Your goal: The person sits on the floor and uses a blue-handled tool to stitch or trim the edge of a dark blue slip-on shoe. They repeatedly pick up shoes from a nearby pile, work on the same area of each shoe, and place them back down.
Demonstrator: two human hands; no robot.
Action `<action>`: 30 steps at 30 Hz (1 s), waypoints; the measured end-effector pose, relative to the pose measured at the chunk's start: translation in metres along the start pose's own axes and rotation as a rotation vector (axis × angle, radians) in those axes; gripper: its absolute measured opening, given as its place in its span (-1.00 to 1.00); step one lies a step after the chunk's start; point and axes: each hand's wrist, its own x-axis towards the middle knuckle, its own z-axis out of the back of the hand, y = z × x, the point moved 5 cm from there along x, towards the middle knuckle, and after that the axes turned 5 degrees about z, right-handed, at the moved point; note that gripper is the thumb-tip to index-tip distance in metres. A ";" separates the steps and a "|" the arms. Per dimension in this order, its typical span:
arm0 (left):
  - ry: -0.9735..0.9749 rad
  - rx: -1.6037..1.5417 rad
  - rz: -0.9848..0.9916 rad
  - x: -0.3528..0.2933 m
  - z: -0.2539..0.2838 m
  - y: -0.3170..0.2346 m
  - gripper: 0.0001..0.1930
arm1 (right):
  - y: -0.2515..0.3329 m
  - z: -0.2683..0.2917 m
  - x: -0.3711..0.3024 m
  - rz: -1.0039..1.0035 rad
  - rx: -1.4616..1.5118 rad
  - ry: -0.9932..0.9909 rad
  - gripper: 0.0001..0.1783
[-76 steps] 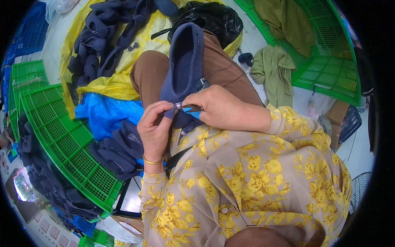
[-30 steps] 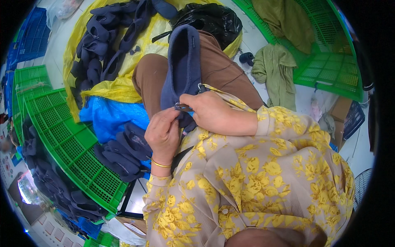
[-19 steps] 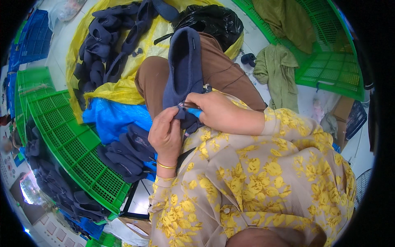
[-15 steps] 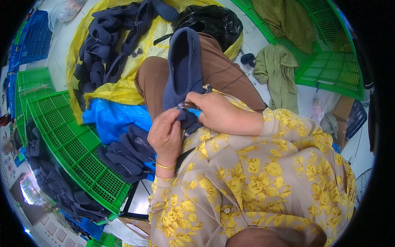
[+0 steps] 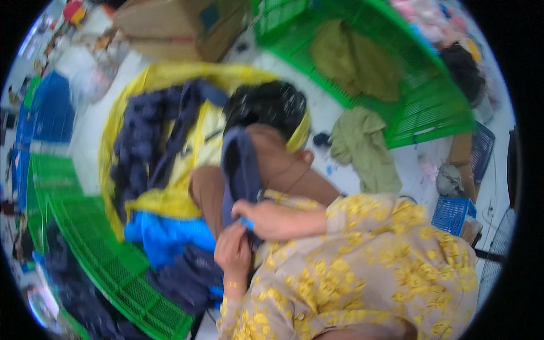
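Note:
A dark blue felt slipper point(image 5: 242, 161) lies lengthwise over my brown-trousered lap, its opening upward. My left hand point(image 5: 233, 254) is closed near its close end, fingertips pinched on dark blue cloth, which is mostly hidden and blurred. Around small thread snips point(image 5: 247, 223) with a blue part, my right hand point(image 5: 276, 220) is curled, right against the left fingertips. The blades are smeared by motion. To the left, a yellow sack point(image 5: 107, 153) holds a heap of dark blue slippers point(image 5: 139, 133).
More dark blue slippers point(image 5: 187, 277) lie beside a blue bag point(image 5: 164, 235). Green crates point(image 5: 113, 255) stand at left, another green crate point(image 5: 436, 113) at upper right. A black plastic bag point(image 5: 266, 107), a green cloth point(image 5: 365, 147) and a cardboard box point(image 5: 170, 25) lie beyond my knees.
The whole view has tilted farther out and blurred, so hands and slipper sit lower in it. Boxes at the far side have come into view. Both hands remain together at the slipper's near end.

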 end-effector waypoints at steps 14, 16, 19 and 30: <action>-0.075 0.128 -0.315 -0.015 -0.014 0.003 -0.83 | 0.002 0.018 0.005 -0.113 0.175 0.318 -0.86; -0.027 0.110 -0.381 -0.012 -0.018 0.008 -0.83 | -0.027 0.003 0.020 0.056 0.086 0.211 -0.88; -0.017 0.113 -0.450 -0.007 -0.020 0.021 -0.81 | -0.014 0.013 0.020 0.258 0.025 0.105 -0.89; -0.080 0.026 -0.102 -0.002 -0.014 -0.004 -0.79 | -0.013 0.024 0.020 0.240 -0.061 0.097 -0.79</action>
